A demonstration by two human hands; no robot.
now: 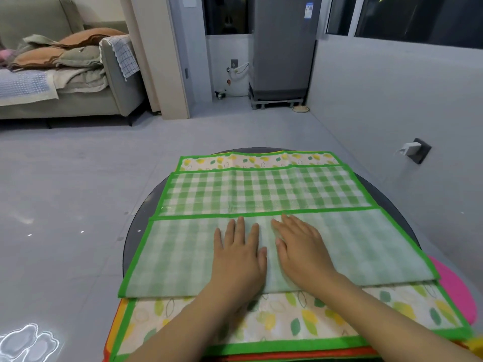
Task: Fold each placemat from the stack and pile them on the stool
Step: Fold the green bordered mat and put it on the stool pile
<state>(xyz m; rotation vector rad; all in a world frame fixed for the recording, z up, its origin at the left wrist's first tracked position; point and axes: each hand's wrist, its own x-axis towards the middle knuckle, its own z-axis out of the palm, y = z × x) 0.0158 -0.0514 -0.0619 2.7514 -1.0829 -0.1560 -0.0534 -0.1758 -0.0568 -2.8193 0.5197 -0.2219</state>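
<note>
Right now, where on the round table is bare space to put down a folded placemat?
Only narrow dark strips of the round table show, left and right of the checked placemat. The middle is crowded: both hands, left and right, press its folded half over the leaf-print placemat.

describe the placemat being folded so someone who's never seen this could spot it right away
On the round dark table, a stack of placemats lies. The green checked placemat is topmost, its near half folded over, both flat hands, left hand and right hand, pressing it. The leaf-print placemat beneath has no checks.
</note>
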